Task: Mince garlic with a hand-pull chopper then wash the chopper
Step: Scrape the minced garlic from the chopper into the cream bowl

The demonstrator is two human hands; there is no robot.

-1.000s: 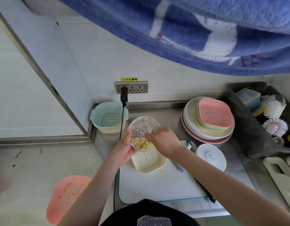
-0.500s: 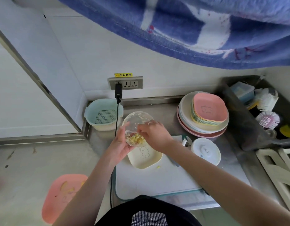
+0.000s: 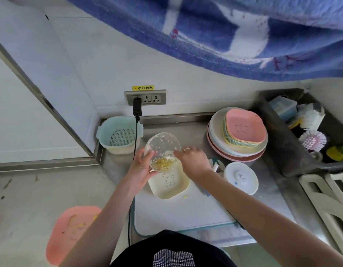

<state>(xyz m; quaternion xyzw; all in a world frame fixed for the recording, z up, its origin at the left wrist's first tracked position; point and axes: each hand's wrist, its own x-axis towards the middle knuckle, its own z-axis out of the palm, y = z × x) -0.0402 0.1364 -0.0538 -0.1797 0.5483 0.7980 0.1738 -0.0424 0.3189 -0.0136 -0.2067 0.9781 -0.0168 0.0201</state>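
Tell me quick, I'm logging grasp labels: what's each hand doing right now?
Left hand: grips the tilted clear chopper bowl over the cream dish.
Right hand: fingers reach into the bowl at the minced garlic; grip cannot be told.

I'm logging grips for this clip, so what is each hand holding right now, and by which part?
The left hand grips the clear chopper bowl by its left side wall, tilted over the cream dish. The right hand holds nothing; its fingers reach into the bowl.

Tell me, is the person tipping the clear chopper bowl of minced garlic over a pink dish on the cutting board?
Not quite: the dish under the tilted chopper bowl is cream, not pink, as the head view shows. It does sit on the cutting board.
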